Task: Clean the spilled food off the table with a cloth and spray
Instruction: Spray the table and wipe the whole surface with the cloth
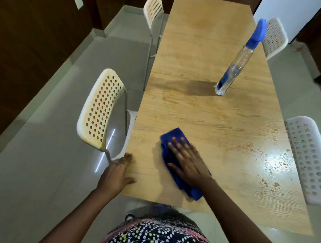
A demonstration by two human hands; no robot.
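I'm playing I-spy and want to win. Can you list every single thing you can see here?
Long light wooden table: one, tan, centre, running away from the person.
Blue folded cleaning cloth: one, near end of the table, under the right hand.
Clear plastic spray bottle with blue nozzle: one, standing on the table's far right part.
Orange food crumbs and wet smears: many, near right part of the tabletop.
White perforated plastic chairs: four, two along each side.
Left hand: resting on the table's near left corner.
Right hand: flat, pressing the cloth.
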